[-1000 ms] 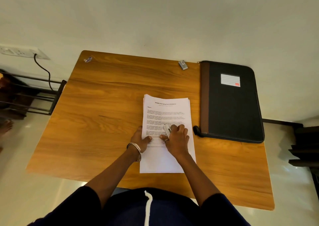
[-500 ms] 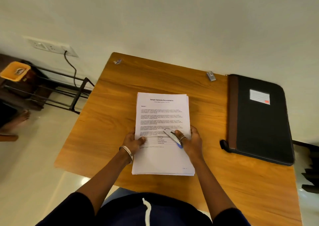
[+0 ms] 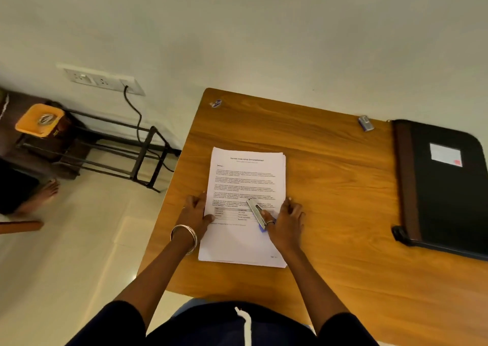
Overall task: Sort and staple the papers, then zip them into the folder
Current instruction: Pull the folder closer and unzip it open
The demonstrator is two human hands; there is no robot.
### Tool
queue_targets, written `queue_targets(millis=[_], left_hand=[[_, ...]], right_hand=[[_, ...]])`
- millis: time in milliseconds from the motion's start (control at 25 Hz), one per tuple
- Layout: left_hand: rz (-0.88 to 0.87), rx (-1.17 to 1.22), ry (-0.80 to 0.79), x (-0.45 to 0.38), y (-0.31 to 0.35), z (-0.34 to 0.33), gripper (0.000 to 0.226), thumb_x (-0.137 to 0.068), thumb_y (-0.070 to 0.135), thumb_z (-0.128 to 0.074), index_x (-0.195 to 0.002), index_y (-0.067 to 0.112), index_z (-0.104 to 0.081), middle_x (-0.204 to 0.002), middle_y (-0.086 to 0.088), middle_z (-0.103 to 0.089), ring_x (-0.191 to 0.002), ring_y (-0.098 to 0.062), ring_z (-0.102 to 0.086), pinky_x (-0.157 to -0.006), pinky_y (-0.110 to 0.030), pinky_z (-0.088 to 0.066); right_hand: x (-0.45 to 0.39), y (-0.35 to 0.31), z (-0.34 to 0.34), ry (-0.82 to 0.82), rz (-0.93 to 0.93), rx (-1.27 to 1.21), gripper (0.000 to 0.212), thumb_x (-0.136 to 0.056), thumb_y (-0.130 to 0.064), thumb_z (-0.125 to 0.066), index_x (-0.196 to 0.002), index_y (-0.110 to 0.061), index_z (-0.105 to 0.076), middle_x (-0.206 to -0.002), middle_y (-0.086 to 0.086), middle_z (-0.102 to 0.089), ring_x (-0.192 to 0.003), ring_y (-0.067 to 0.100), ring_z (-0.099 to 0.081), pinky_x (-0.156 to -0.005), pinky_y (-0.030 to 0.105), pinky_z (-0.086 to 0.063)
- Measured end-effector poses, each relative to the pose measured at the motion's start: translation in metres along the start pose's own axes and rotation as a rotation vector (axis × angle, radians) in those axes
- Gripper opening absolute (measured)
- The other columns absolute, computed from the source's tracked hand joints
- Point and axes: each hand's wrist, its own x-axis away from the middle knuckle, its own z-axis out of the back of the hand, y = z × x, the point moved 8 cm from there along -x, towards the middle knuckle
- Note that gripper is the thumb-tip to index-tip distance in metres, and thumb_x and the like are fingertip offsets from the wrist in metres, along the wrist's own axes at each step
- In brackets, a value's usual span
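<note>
On the left edge of the stack of papers (image 3: 245, 205), the left hand (image 3: 196, 213) now grips the sheets, fingers curled over the side, where a second ago it lay nearer the middle. The right hand (image 3: 286, 220) has slid to the right edge and pinches the stapler (image 3: 256, 211) under its thumb on the top page. Squaring appears under way; stapling is not yet done. Far right on the surface (image 3: 330, 187), the folder (image 3: 446, 187) lies closed, contents unseen.
</note>
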Motion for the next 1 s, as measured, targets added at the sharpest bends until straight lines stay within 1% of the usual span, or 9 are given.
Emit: queue_targets(millis=[240, 320, 440, 520, 640, 760, 840, 920, 1000], left_hand=[[0.012, -0.015, 0.078, -0.005, 0.000, 0.000, 0.056, -0.087, 0.025, -0.061, -0.137, 0.012, -0.041, -0.124, -0.013, -0.045, -0.105, -0.033, -0.054, -0.091, -0.042, -0.051], [0.048, -0.074, 0.223, 0.001, 0.012, 0.010, 0.051, -0.085, 0.018, -0.063, -0.132, 0.008, -0.046, -0.124, -0.020, -0.045, -0.104, -0.039, -0.052, -0.088, -0.047, -0.050], [-0.207, -0.254, 0.450, 0.021, 0.070, 0.018, 0.047, -0.075, 0.000, -0.068, -0.120, 0.006, -0.058, -0.119, -0.024, -0.050, -0.102, -0.044, -0.050, -0.079, -0.052, -0.048], [-0.412, -0.245, 0.470, 0.034, 0.119, 0.004, 0.042, -0.068, -0.008, -0.071, -0.107, 0.006, -0.067, -0.111, -0.021, -0.056, -0.097, -0.043, -0.054, -0.075, -0.050, -0.052], [-0.616, -0.141, 0.320, 0.053, 0.188, -0.041, 0.028, -0.070, -0.010, -0.067, -0.093, 0.005, -0.070, -0.099, -0.016, -0.062, -0.089, -0.035, -0.059, -0.075, -0.040, -0.053], [-0.718, 0.002, 0.042, 0.073, 0.260, -0.106, 0.022, -0.080, -0.005, -0.057, -0.093, 0.008, -0.070, -0.097, -0.009, -0.064, -0.086, -0.023, -0.061, -0.079, -0.028, -0.047], [-0.594, 0.168, -0.104, 0.076, 0.303, -0.148, 0.021, -0.085, -0.002, -0.056, -0.090, 0.011, -0.071, -0.094, -0.004, -0.066, -0.084, -0.018, -0.062, -0.078, -0.026, -0.048], [-0.298, 0.454, -0.207, 0.067, 0.328, -0.180, 0.025, -0.085, -0.006, -0.054, -0.080, 0.013, -0.068, -0.086, -0.003, -0.065, -0.081, -0.016, -0.059, -0.075, -0.028, -0.049], [-0.158, 0.480, -0.252, 0.060, 0.362, -0.212, 0.021, -0.084, -0.008, -0.052, -0.087, 0.007, -0.067, -0.085, -0.006, -0.063, -0.082, -0.021, -0.057, -0.079, -0.032, -0.051]], right_hand=[[0.014, 0.027, 0.014, -0.101, 0.167, -0.205, 0.063, -0.092, -0.036, -0.060, -0.144, -0.010, -0.036, -0.134, 0.014, -0.037, -0.122, 0.026, -0.039, -0.102, 0.035, -0.041], [0.018, 0.041, 0.023, -0.138, 0.177, -0.232, 0.053, -0.093, -0.027, -0.060, -0.141, -0.010, -0.043, -0.134, 0.013, -0.044, -0.115, 0.023, -0.049, -0.097, 0.034, -0.045], [0.018, 0.075, 0.055, -0.058, 0.169, -0.261, 0.033, -0.094, -0.020, -0.058, -0.125, -0.010, -0.060, -0.117, 0.012, -0.065, -0.090, 0.017, -0.060, -0.076, 0.021, -0.045], [0.017, 0.113, 0.088, 0.060, 0.096, -0.260, 0.022, -0.095, -0.019, -0.058, -0.112, -0.010, -0.068, -0.098, 0.010, -0.072, -0.074, 0.018, -0.060, -0.065, 0.020, -0.038], [0.017, 0.192, 0.143, 0.252, -0.100, -0.323, 0.017, -0.093, -0.015, -0.059, -0.104, -0.008, -0.070, -0.101, 0.012, -0.072, -0.092, 0.028, -0.065, -0.075, 0.027, -0.043], [0.025, 0.283, 0.200, 0.407, -0.323, -0.396, 0.019, -0.094, -0.015, -0.058, -0.107, -0.007, -0.069, -0.108, 0.014, -0.069, -0.103, 0.031, -0.062, -0.087, 0.030, -0.044], [0.025, 0.339, 0.230, 0.456, -0.440, -0.464, 0.021, -0.094, -0.015, -0.058, -0.109, -0.004, -0.067, -0.110, 0.015, -0.067, -0.106, 0.031, -0.060, -0.092, 0.033, -0.044], [0.015, 0.378, 0.251, 0.463, -0.501, -0.488, 0.023, -0.093, -0.014, -0.059, -0.113, -0.004, -0.064, -0.114, 0.015, -0.065, -0.110, 0.031, -0.059, -0.096, 0.036, -0.044], [0.000, 0.413, 0.276, 0.490, -0.541, -0.472, 0.029, -0.091, -0.014, -0.061, -0.119, -0.007, -0.059, -0.120, 0.014, -0.060, -0.114, 0.030, -0.056, -0.097, 0.037, -0.046]])
